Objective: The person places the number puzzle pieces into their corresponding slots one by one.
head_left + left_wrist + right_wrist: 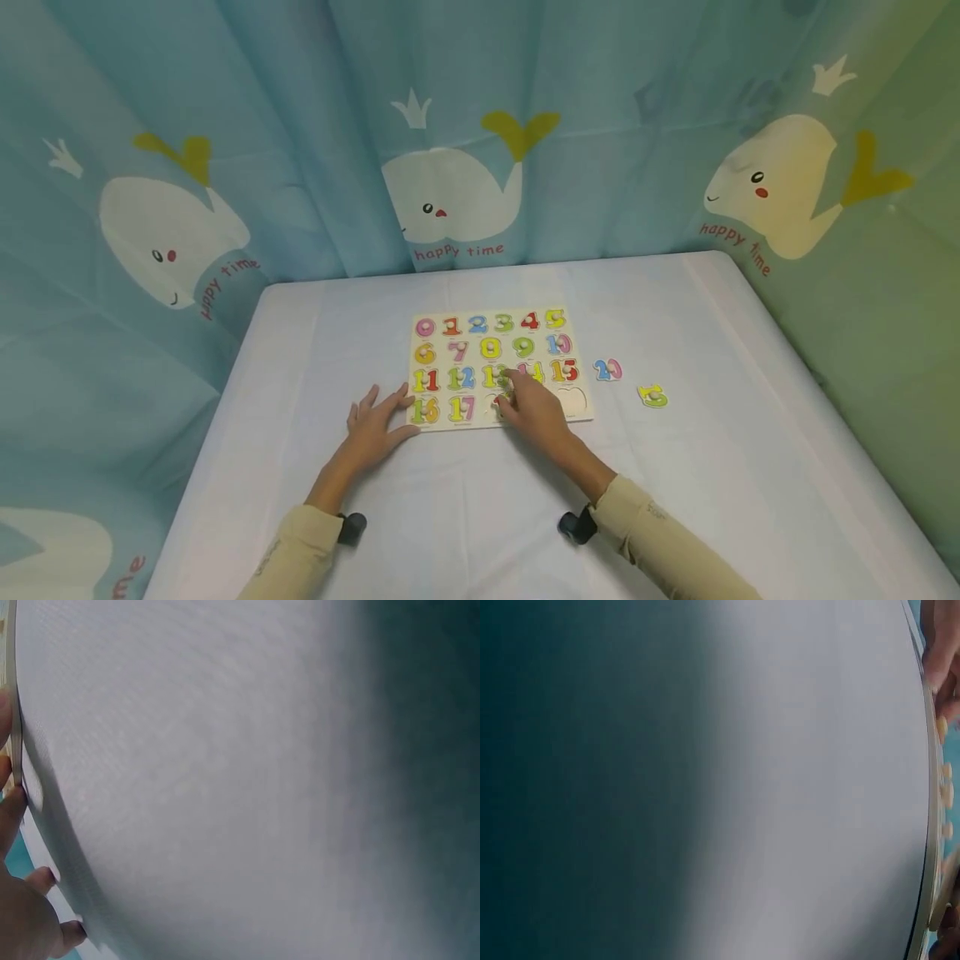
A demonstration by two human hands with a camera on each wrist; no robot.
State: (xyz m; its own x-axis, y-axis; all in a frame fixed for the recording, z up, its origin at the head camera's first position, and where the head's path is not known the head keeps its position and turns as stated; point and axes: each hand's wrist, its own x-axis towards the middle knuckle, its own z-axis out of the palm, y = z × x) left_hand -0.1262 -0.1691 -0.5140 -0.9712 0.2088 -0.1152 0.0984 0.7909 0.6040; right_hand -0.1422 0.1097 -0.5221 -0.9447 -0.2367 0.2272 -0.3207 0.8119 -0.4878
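Observation:
A wooden number puzzle board (480,423) lies on the table with knobbed number pieces in its recesses. The left hand (372,431) rests at the board's left edge, fingers spread, thumb near the front corner. Over the bottom row, the right hand (542,414) pinches a number piece (500,405) just right of the 17 (462,408). The fingers hide most of that piece, so its number cannot be read. In the right wrist view the held piece (946,891) is tilted above the board. An oval recess (573,401) shows at the bottom right.
Right of the board lie a blue and pink 20 piece (607,370) and a yellow-green piece (652,396), its number unclear. A white cloth covers the table (465,508). Blue whale-print curtains (315,208) hang behind and at the sides.

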